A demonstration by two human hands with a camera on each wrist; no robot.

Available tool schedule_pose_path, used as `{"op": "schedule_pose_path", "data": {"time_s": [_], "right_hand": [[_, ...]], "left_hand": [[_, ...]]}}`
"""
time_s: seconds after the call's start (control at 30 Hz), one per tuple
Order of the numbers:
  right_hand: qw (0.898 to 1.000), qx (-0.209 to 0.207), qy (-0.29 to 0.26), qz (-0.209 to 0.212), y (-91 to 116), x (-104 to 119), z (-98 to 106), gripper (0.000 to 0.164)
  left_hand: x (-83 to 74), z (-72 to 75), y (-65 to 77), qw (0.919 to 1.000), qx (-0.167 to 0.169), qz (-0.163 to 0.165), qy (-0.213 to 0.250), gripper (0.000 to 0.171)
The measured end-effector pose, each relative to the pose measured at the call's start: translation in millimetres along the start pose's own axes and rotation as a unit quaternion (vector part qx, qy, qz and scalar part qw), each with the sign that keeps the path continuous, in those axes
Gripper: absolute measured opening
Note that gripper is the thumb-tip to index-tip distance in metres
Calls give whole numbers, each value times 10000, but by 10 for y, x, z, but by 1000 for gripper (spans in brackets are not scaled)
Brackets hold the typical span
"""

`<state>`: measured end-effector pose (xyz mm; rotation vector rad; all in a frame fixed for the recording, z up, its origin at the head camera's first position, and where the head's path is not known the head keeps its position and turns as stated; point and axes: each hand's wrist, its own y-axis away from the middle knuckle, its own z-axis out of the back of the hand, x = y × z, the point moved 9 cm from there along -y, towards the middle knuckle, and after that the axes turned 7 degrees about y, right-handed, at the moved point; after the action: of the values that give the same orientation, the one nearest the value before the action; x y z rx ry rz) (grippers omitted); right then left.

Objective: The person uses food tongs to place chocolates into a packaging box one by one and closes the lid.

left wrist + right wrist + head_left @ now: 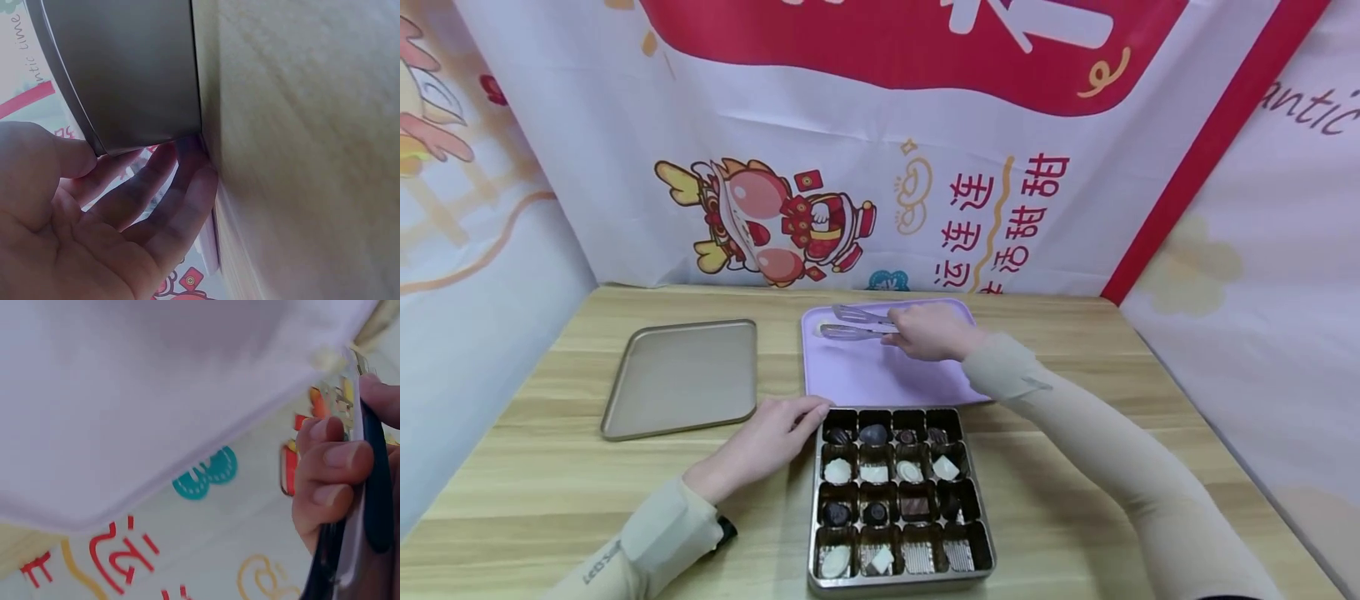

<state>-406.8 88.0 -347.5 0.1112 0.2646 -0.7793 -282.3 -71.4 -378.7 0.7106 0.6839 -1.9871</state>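
My right hand grips metal tongs with dark handle grips, above the far part of a purple tray. A small pale piece lies by the tong tips at the tray's far left corner. In the right wrist view that piece is blurred, so I cannot tell if the tongs touch it. My left hand holds the far left corner of a metal box of chocolates. In the left wrist view, the thumb is at the rim and the fingers curl along the box's wall.
A bronze baking tray lies on the wooden table to the left. Dark and white chocolates sit in the box's compartments; two front right ones show only ridged liner. Printed cloth hangs behind the table and along both sides.
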Motion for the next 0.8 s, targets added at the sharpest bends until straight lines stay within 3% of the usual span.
{"op": "schedule_pose_path", "data": {"time_s": [0.1, 0.17, 0.27, 0.47, 0.63, 0.8], "right_hand": [[9984, 497, -258, -88, -171, 19, -184, 31], [9970, 599, -489, -101, -252, 44, -229, 29], [9964, 522, -668, -41, -357, 85, -243, 28], [9990, 244, -377, 80, -417, 131, -211, 27], [9970, -153, -759, 35, -203, 74, -71, 22], [9900, -1184, -725, 262, 316, 24, 313, 24]], "left_hand": [[11, -31, 4, 10000, 38, 38, 34, 22], [22, -35, 4, 10000, 32, 76, 46, 23], [42, -27, 6, 9999, -20, 114, 4, 23], [53, -19, 16, 9999, 1, 121, 10, 21], [45, -7, 18, 9999, -26, 135, 29, 21], [22, 6, 10, 10000, -86, 37, 6, 20]]}}
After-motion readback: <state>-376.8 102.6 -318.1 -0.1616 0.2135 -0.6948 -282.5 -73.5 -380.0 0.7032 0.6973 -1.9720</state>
